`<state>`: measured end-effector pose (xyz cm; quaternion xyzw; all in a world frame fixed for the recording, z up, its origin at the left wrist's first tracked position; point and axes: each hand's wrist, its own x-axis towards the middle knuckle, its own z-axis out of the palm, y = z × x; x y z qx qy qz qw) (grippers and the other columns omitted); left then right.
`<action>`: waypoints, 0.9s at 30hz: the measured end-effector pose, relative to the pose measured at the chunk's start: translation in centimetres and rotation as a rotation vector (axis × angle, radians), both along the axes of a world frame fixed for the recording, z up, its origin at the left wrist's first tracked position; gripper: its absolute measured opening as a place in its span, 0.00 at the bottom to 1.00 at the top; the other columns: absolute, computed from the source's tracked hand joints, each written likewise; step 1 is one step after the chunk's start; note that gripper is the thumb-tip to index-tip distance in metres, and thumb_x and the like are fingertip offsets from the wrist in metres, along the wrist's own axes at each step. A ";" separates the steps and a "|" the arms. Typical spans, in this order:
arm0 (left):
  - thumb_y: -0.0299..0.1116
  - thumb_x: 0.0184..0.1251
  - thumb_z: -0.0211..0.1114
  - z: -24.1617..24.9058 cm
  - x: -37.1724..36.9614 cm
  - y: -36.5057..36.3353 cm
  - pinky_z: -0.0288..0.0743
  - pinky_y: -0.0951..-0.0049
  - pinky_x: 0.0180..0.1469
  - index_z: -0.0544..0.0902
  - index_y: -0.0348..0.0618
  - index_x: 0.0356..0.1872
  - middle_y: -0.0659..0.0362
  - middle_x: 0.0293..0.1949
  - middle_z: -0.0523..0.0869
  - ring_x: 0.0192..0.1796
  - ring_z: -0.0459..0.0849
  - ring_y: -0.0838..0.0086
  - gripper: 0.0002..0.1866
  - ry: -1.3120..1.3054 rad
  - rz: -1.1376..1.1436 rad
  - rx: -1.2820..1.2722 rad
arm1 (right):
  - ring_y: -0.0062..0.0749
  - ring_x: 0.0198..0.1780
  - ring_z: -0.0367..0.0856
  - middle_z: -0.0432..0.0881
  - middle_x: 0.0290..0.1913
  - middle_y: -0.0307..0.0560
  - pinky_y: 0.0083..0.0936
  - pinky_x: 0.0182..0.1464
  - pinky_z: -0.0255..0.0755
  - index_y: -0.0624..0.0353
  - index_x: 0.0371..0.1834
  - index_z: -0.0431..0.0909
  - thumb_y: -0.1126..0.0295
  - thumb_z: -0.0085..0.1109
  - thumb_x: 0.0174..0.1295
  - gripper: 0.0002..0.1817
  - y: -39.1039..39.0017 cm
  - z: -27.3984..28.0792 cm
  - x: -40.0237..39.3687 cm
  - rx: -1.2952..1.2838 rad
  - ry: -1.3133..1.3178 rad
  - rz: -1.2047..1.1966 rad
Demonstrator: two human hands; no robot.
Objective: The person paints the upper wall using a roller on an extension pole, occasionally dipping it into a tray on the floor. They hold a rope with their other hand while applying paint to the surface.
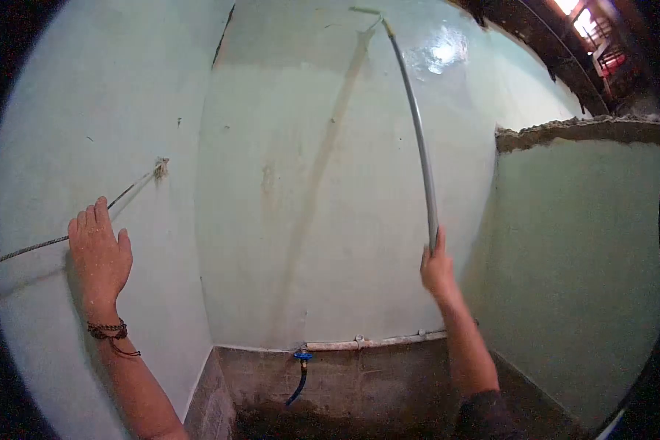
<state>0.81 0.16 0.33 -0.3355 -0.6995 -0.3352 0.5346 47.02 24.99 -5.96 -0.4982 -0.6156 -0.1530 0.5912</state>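
My right hand [438, 271] is wrapped round the lower end of a long grey pole [420, 139]. The pole rises along the facing wall to a paint roller [364, 11] high up, close against the pale green surface. Under the roller's level, a wet, shiny patch [441, 53] catches the light. On the left side, my left hand [99, 253] has its fingers stretched upward and its thumb apart, by the left wall [147, 242]. A thin, twisted, rope-like line [33, 249] passes behind its fingers and ends at a frayed spot in that wall.
Along the foot of the facing wall runs a pale pipe [389, 342]. A blue-handled tap [302, 356] with a short dark hose [295, 392] hangs at its left. To the right stands a lower green wall [579, 257] with a rough broken top edge. Dark roof beams [543, 44] show above.
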 end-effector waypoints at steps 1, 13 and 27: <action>0.29 0.53 0.60 0.0 -0.1 -0.1 0.57 0.64 0.60 0.65 0.34 0.55 0.51 0.47 0.73 0.51 0.69 0.62 0.26 -0.020 -0.011 -0.008 | 0.65 0.29 0.75 0.76 0.25 0.67 0.51 0.29 0.67 0.51 0.69 0.37 0.68 0.47 0.62 0.36 0.2 -3.8 0.2 0.099 -0.051 0.011; 0.33 0.55 0.60 0.6 0.2 -1.0 0.55 0.60 0.63 0.61 0.34 0.59 0.48 0.51 0.71 0.55 0.67 0.56 0.30 -0.137 -0.085 -0.114 | 0.64 0.26 0.75 0.75 0.24 0.67 0.50 0.28 0.67 0.48 0.69 0.36 0.68 0.48 0.62 0.37 -6.4 -9.5 -1.1 -0.108 -0.033 -0.072; 0.31 0.53 0.61 0.0 -1.1 -0.6 0.57 0.62 0.61 0.65 0.34 0.55 0.49 0.47 0.72 0.53 0.68 0.59 0.28 -0.004 -0.085 -0.068 | 0.60 0.32 0.78 0.77 0.34 0.68 0.47 0.35 0.73 0.48 0.68 0.37 0.67 0.43 0.63 0.34 0.3 5.8 -4.0 -0.014 -0.037 -0.037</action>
